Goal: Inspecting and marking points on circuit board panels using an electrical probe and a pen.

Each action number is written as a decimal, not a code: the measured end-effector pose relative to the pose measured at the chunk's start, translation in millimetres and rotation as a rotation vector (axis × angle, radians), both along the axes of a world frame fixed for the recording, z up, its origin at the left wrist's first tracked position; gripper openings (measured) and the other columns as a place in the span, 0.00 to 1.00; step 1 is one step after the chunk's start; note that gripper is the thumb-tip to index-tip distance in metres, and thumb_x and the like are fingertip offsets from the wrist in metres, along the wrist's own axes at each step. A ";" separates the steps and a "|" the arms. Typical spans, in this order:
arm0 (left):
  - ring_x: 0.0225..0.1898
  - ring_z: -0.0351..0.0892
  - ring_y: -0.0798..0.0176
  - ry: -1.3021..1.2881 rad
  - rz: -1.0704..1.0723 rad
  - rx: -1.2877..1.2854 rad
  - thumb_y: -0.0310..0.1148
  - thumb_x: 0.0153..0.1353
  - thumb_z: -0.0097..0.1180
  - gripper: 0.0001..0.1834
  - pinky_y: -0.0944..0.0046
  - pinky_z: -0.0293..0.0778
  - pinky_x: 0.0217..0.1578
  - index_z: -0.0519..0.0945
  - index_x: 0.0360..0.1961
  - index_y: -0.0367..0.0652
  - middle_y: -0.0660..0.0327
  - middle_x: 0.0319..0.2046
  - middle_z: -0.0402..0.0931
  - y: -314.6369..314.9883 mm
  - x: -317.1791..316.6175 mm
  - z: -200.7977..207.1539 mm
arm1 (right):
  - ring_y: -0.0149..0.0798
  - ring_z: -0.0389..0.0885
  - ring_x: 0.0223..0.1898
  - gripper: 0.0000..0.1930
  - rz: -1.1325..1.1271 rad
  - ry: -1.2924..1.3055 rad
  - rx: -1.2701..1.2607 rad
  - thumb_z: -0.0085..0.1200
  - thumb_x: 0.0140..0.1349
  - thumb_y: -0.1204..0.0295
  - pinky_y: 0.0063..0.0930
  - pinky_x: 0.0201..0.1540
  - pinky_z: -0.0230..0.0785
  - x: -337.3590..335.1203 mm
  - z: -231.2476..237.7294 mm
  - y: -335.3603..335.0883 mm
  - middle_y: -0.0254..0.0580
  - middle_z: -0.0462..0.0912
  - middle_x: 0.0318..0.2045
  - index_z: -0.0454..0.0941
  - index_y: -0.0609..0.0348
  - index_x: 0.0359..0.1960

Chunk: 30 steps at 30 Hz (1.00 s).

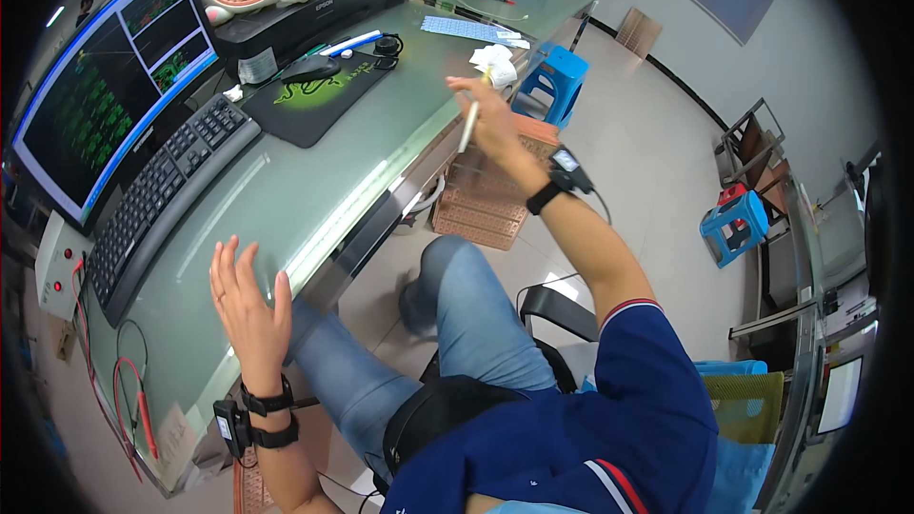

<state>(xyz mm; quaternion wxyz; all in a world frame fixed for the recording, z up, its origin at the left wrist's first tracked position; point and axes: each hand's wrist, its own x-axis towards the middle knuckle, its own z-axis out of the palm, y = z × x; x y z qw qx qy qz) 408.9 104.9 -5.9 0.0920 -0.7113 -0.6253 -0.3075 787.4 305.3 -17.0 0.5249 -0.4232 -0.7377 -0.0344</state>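
My left hand (249, 309) is at the front edge of the glass-topped desk (286, 195), its fingers stretched out and holding nothing. My right hand (492, 122) is out past the desk's edge, closed around a slim white pen-like stick (470, 127). One end of the stick points down toward the floor; a yellowish part shows above the fingers. Just beyond that hand lies crumpled white tissue (493, 65) at the desk's edge. I cannot tell whether the stick touches it. Black straps with small devices sit on both wrists.
A black keyboard (157, 186) and a monitor (114, 86) stand at left. A mouse (310, 69) rests on a black mat (314, 105) before a printer (314, 19). Red test leads (145, 419) lie near left. Copper-coloured boards (481, 195) are stacked below, near a blue stool (554, 81).
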 end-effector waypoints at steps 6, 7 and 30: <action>0.72 0.54 0.46 -0.035 0.017 0.017 0.34 0.61 0.57 0.25 0.48 0.50 0.70 0.71 0.59 0.40 0.50 0.66 0.62 0.1 -7.9 -5.4 | 0.53 0.80 0.47 0.08 0.062 0.145 -0.058 0.52 0.67 0.73 0.43 0.52 0.70 -81.1 -27.0 -8.4 0.43 0.84 0.43 0.76 0.54 0.45; 0.71 0.54 0.46 -0.047 0.007 0.010 0.34 0.61 0.57 0.25 0.47 0.48 0.71 0.71 0.59 0.40 0.50 0.66 0.62 -0.7 -8.1 -5.6 | 0.52 0.80 0.47 0.07 0.015 0.100 0.000 0.51 0.67 0.73 0.43 0.53 0.69 -86.6 -32.8 -9.6 0.43 0.84 0.43 0.76 0.54 0.45; 0.72 0.53 0.46 -0.059 -0.103 0.005 0.33 0.63 0.55 0.24 0.47 0.46 0.72 0.71 0.59 0.40 0.50 0.68 0.60 -11.8 -9.9 1.3 | 0.47 0.79 0.45 0.07 -0.105 0.096 -0.005 0.49 0.67 0.74 0.44 0.59 0.59 -102.3 -44.8 -0.6 0.39 0.83 0.35 0.75 0.52 0.44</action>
